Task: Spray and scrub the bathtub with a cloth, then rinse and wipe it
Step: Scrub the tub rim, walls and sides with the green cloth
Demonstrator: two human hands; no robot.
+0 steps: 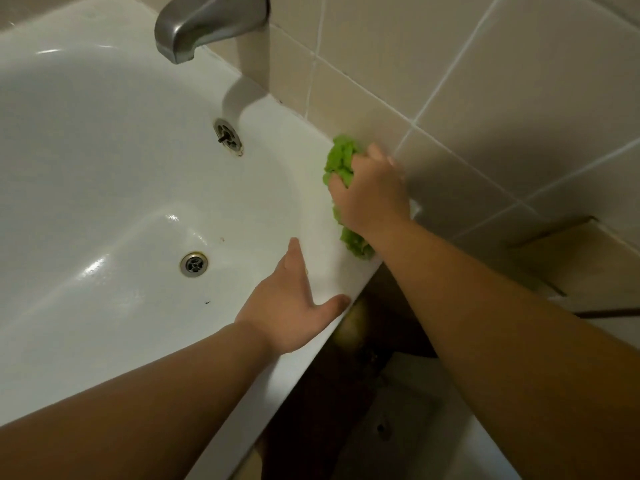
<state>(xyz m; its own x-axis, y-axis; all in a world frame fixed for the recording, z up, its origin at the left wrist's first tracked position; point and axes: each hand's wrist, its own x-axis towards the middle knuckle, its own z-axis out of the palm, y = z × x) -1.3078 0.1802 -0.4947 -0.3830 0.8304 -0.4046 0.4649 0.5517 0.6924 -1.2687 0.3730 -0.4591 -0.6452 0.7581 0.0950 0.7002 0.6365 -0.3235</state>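
A white bathtub [104, 140] fills the left of the head view, its floor wet and shiny. My right hand [370, 192] grips a crumpled green cloth [341, 161] and presses it on the tub's rim where the rim meets the tiled wall. A second bit of the cloth shows below my wrist. My left hand [291, 303] lies flat on the near part of the rim, fingers straight and thumb spread, holding nothing.
A grey metal spout [207, 22] juts from the beige tiled wall [485, 98] above the tub's end. An overflow fitting [227, 135] sits on the end wall and a floor drain [194, 264] below it. Dark floor lies right of the rim.
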